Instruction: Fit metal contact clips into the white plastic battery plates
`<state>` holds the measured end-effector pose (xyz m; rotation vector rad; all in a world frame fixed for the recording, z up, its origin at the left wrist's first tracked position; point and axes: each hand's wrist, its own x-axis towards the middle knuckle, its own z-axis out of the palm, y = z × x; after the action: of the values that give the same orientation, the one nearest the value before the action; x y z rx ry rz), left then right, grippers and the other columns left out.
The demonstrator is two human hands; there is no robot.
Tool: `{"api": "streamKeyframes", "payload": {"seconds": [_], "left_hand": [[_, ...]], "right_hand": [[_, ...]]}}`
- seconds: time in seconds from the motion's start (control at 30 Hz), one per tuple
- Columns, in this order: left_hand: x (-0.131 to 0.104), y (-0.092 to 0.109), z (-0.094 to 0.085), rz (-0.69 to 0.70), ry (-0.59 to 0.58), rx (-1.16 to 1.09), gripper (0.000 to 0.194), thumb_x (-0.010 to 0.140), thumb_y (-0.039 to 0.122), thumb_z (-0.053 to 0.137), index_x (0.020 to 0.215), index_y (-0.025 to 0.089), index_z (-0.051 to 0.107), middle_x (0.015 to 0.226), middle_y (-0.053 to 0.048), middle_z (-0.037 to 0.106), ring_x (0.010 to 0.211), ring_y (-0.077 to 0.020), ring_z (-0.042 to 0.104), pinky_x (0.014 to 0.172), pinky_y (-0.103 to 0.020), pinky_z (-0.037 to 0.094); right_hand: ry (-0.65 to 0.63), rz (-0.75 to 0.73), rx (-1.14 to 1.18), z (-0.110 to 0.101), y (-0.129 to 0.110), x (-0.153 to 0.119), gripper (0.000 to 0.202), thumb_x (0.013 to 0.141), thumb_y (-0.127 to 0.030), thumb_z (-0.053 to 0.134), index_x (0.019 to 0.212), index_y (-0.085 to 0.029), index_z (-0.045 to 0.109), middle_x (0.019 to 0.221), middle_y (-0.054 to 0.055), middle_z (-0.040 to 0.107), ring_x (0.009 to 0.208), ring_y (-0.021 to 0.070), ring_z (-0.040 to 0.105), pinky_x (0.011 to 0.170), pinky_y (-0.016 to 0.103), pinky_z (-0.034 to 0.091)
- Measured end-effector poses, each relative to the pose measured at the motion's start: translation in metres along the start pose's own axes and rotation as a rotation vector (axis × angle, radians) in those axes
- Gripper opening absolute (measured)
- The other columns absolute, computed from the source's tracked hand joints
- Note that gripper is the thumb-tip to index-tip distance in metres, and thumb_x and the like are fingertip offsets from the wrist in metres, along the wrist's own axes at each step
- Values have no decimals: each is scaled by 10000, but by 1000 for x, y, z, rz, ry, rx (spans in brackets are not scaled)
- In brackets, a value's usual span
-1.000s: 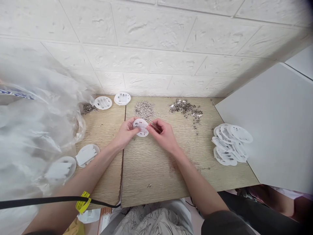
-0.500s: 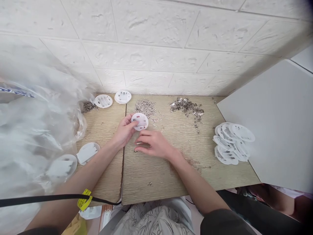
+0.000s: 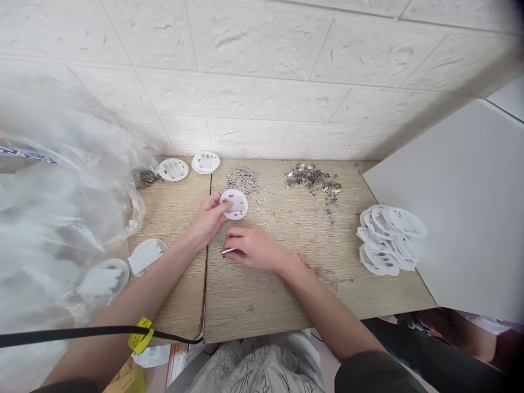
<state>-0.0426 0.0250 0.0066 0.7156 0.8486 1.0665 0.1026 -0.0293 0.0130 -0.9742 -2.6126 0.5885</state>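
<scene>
My left hand [image 3: 210,218] grips a round white plastic battery holder [image 3: 238,205] by its left edge, thumb lying across its face. The holder has a rectangular recess with small metal contacts and red marks. Just below it, my right hand [image 3: 254,248] is closed, fingers curled. A thin silver metal piece [image 3: 228,250] sticks out from its fingertips; its kind is too small to make out. Behind the holder lies a heap of tiny silver metal pieces [image 3: 244,180], a few of them strewn toward my right hand.
Larger metal contacts [image 3: 313,179] lie heaped at the back right. White holders [image 3: 393,240] are stacked by a grey panel [image 3: 450,207]. More holders [image 3: 173,170] lie at the left, beside a clear plastic bag [image 3: 61,218]. A black cable [image 3: 94,331] crosses the lower left.
My right hand has drawn slightly down from the holder and its fingers have closed; the thin silver piece now shows at its fingertips. My left hand keeps the holder almost still.
</scene>
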Motion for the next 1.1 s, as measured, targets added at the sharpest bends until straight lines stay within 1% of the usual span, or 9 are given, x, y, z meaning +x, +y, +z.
{"api": "streamKeyframes", "payload": {"seconds": [0.17,0.4,0.5,0.57,0.67,0.77,0.87,1.0,1.1], "left_hand": [[1,0,-1,0,-26,8,221,701,120,684,915,149,638,871,-21,661,813,-134,625,760,-272,524],[2,-1,-1,-3,-22,-4,219,696,111,685,906,147,633,858,-19,655,806,-135,625,765,-284,524],[1,0,-1,-5,-23,-18,214,685,99,690,885,145,630,839,-12,651,776,-126,619,740,-277,524],[1,2,0,-10,-22,-29,201,678,91,689,858,148,620,820,-2,646,755,-119,614,718,-267,522],[-1,6,1,-38,-33,-39,172,676,97,677,809,163,590,763,16,629,708,-123,615,678,-270,521],[-1,9,2,-78,-41,-33,123,685,109,648,765,163,572,713,20,605,637,-118,603,606,-245,501],[0,12,0,-104,-63,-43,104,709,116,604,803,159,588,689,10,588,589,-105,572,529,-214,466],[1,16,-5,-158,-187,-111,65,777,197,555,830,169,581,601,14,519,492,-99,499,415,-194,381],[0,19,-8,-229,-353,-108,103,819,263,546,785,169,573,494,30,398,436,-95,418,370,-178,311]], "right_hand": [[-29,-31,-33,1,-2,1,158,906,-299,567,961,-215,688,912,27,615,728,112,521,569,243,277],[-43,-7,-24,2,-5,2,124,900,-256,559,926,-187,659,903,25,623,742,128,547,565,255,287],[-32,-3,56,0,-6,2,101,895,-212,551,908,-170,642,902,35,626,745,133,547,589,252,331],[-6,-11,191,-3,-6,2,77,889,-184,558,891,-157,631,888,36,632,749,128,545,629,246,375],[77,11,425,-8,-5,3,55,872,-187,596,890,-148,629,836,22,637,724,114,537,650,234,408],[219,65,606,-16,-5,2,95,857,-207,622,924,-151,662,818,19,627,715,112,536,624,232,409],[370,98,733,-24,-4,0,95,851,-231,631,875,-163,692,823,20,598,719,112,531,624,242,412],[562,200,791,-30,0,-5,94,829,-279,660,824,-197,705,712,-17,538,594,84,434,557,240,354],[655,350,839,-30,3,-7,153,830,-351,651,851,-209,701,621,-28,525,528,83,384,502,241,309]]}}
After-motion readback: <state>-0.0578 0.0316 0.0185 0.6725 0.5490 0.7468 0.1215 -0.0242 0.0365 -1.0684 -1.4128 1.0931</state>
